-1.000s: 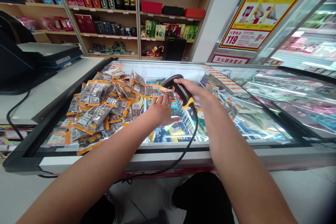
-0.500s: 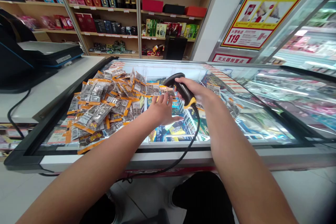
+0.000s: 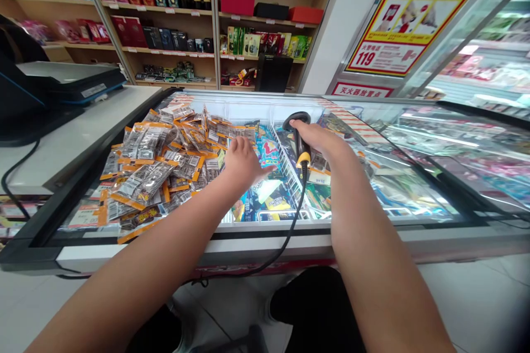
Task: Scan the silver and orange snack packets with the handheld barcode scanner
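Observation:
My left hand (image 3: 242,161) is over the right edge of the packet pile, its fingers curled down at a snack packet (image 3: 247,132) and its thumb sticking out to the right. The fingertips are hidden behind the knuckles. My right hand (image 3: 310,135) grips a black and yellow barcode scanner (image 3: 304,149), head upward, over the freezer basket. From its handle a black cable (image 3: 296,220) hangs down across the freezer edge. Many clear packets with orange edges (image 3: 153,168) lie heaped on the glass to the left.
Beneath my hands is a chest freezer (image 3: 144,253) with a white wire divider (image 3: 285,160) and blue frozen packs (image 3: 269,151). A white counter (image 3: 83,132) with a scale (image 3: 78,83) is at the left. Stocked shelves (image 3: 165,52) stand behind.
My left hand has moved left toward the pile, the packet at its fingers shifting with it, and the fingers have curled. The scanner has moved slightly right and turned more upright.

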Tool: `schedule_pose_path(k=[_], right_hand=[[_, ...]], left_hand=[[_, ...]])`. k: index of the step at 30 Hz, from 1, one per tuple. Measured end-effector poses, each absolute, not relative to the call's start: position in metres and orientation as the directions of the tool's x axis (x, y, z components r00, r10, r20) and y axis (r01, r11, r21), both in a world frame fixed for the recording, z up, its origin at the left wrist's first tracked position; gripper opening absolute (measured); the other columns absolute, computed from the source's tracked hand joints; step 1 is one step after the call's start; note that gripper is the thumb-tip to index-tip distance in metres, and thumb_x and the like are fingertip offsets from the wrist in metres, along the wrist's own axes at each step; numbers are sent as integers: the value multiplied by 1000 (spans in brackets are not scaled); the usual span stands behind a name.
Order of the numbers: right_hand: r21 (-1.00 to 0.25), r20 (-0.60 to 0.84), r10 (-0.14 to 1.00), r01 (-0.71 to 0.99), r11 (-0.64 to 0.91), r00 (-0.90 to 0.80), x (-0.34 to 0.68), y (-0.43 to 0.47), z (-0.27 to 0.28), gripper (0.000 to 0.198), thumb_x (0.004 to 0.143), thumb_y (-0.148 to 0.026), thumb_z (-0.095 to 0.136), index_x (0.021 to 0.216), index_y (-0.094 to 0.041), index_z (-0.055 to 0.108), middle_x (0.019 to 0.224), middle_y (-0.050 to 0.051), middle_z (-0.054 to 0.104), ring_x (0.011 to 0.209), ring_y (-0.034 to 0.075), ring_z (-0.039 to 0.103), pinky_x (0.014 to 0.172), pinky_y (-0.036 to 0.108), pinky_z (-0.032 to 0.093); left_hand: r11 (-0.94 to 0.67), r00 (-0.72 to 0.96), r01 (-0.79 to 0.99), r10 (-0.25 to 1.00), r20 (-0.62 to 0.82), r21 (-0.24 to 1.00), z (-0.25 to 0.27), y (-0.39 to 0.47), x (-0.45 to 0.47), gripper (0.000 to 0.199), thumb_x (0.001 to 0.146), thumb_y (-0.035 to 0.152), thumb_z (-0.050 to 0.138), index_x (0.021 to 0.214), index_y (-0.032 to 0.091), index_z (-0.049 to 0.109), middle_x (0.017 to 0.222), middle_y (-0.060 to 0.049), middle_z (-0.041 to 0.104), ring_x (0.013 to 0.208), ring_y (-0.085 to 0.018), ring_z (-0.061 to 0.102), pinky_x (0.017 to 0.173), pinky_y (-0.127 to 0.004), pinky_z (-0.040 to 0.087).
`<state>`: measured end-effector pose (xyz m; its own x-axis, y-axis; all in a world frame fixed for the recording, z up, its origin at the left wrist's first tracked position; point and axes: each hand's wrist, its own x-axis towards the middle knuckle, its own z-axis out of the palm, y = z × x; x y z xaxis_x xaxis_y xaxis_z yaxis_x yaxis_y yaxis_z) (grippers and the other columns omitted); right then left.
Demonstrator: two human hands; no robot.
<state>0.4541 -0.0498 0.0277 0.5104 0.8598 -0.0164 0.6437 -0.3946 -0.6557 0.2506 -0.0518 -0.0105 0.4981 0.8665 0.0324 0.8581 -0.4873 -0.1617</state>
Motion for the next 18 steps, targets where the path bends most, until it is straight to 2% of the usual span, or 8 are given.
schedule_pose_path(k=[2, 5, 8, 11, 13, 15, 18], right_hand=[[-687, -129, 849, 572, -449, 513, 454, -48, 22, 56, 84, -75, 56, 95, -22, 68, 88, 13, 73, 75, 30, 68, 71, 42, 54], [-846, -249, 896, 368, -386, 368, 441, -43, 15, 48, 89, -70, 54, 86, -23, 64, 69, 6, 65, 55, 21, 58, 54, 33, 50], [-952, -273, 947, 97, -292, 172, 424, -39, 13, 45, 95, -64, 52, 79, -23, 59, 59, 0, 55, 47, 15, 50, 47, 27, 46], [-971, -213, 975, -129, -203, 69, 415, -38, 16, 44, 99, -59, 50, 76, -22, 55, 58, -1, 53, 46, 12, 48, 46, 22, 45], [-973, -168, 982, -171, -153, 82, 415, -41, 21, 42, 101, -55, 50, 76, -21, 55, 60, -1, 55, 48, 11, 50, 47, 20, 45], [-977, -186, 976, -130, -171, 114, 416, -45, 27, 41, 103, -51, 48, 77, -20, 56, 60, 0, 57, 48, 11, 52, 46, 20, 46], [-958, -280, 939, 0, -286, 200, 420, -51, 35, 39, 104, -47, 47, 79, -19, 58, 58, 2, 59, 47, 13, 55, 43, 23, 47]], left_hand=[[-440, 455, 881, 889, 57, -175, -10, -44, 244, 99, 91, 82, 28, 148, 5, 54, 153, -23, 49, 145, -41, 37, 118, -49, 31], [-444, 466, 880, 876, 125, -170, -9, -39, 236, 90, 94, 75, 35, 145, 3, 56, 153, -24, 48, 143, -41, 39, 118, -48, 30], [-620, 631, 775, 765, 127, -120, -8, -44, 239, 80, 98, 65, 39, 150, 4, 48, 158, -25, 41, 146, -40, 37, 119, -50, 30], [-787, 786, 617, 613, 83, -33, -10, -51, 250, 79, 100, 62, 35, 157, 6, 36, 164, -22, 33, 151, -38, 31, 121, -52, 29], [-827, 825, 562, 563, 58, 21, -12, -52, 255, 79, 101, 62, 31, 160, 9, 31, 167, -19, 31, 153, -36, 29, 122, -52, 27], [-831, 831, 554, 556, 35, 41, -14, -48, 256, 78, 101, 63, 29, 161, 14, 30, 169, -15, 29, 153, -34, 30, 123, -53, 26], [-752, 752, 659, 659, 28, 8, -17, -37, 249, 83, 99, 68, 28, 163, 14, 29, 172, -14, 24, 155, -36, 28, 124, -55, 25]])
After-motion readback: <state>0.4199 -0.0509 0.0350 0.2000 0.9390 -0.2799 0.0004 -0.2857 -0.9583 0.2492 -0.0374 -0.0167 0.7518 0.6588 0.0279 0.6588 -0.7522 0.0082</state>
